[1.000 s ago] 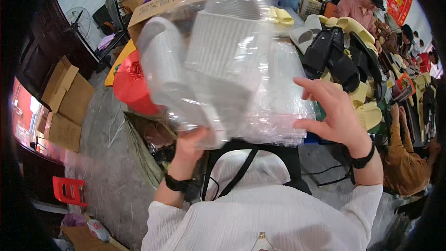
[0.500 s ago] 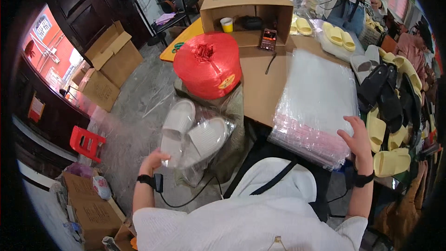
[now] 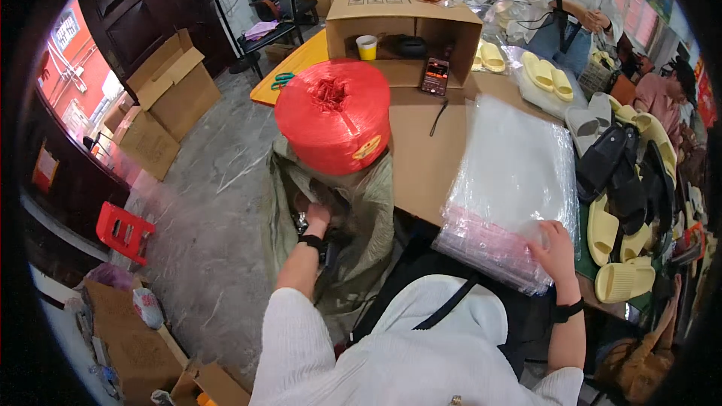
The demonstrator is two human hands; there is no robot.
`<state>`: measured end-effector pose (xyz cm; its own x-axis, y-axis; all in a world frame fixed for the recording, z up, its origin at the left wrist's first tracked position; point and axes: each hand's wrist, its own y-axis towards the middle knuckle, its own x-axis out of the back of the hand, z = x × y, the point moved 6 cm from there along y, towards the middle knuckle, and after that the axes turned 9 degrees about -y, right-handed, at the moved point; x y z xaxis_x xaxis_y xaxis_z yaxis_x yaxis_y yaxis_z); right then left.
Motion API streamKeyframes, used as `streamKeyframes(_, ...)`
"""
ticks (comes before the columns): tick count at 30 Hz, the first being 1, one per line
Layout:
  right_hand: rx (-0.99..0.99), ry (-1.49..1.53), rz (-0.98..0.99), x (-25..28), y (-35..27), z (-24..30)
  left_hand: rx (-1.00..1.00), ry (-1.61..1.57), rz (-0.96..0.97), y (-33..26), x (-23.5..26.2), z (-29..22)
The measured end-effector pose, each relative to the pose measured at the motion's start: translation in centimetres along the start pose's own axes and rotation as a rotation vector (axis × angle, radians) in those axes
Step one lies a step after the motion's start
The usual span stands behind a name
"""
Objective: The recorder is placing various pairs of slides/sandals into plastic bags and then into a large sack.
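My left hand (image 3: pixel 319 216) reaches down into the mouth of a dull green woven sack (image 3: pixel 361 248), below a big roll of red plastic twine (image 3: pixel 331 116). Its fingers are hidden in the sack, so what they hold does not show. On the table to the right lies a stack of clear plastic bags (image 3: pixel 519 158) with pinkish lower edges. My right hand (image 3: pixel 555 254) rests on the lower right part of this stack, fingers apart and touching the top bags.
An open cardboard box (image 3: pixel 402 6) holds a yellow-and-white cup (image 3: pixel 366 47); a phone (image 3: pixel 435 77) leans at its front. Black slippers (image 3: pixel 605 154) and yellow slippers (image 3: pixel 626 280) crowd the right side. Another person (image 3: pixel 575 11) stands at the back right. A red stool (image 3: pixel 125 233) is on the left.
The white slippers in a clear bag, held by my left hand before, are out of sight. That hand has moved right, into the sack. My right hand has come down onto the bags.
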<state>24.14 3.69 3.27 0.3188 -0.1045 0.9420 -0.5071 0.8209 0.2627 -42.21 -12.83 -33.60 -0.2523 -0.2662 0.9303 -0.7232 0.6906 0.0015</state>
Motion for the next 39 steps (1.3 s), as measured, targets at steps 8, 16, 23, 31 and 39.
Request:
streamKeyframes(8,-0.12,-0.163,-0.041,-0.2,-2.0,-1.0,-0.384,0.253,0.244,1.0,-3.7,-6.4)
streamKeyframes(16,-0.027,0.022,-0.024,-1.0,-0.9,-0.6,0.091,0.202,-0.103,-4.3,7.8,6.1)
streamKeyframes(23,-0.212,0.044,-0.484,9.4,-7.7,-5.7,0.188,0.015,0.506,-12.6,23.2,-18.1)
streamKeyframes(31,-0.731,-0.335,-0.632,14.4,-16.7,-18.3,-1.041,-0.684,0.448,-23.1,29.0,-44.3)
streamKeyframes(39,-0.496,0.345,-0.363,15.2,-13.5,-15.3,-1.318,-0.396,0.278,-22.6,18.7,-51.4)
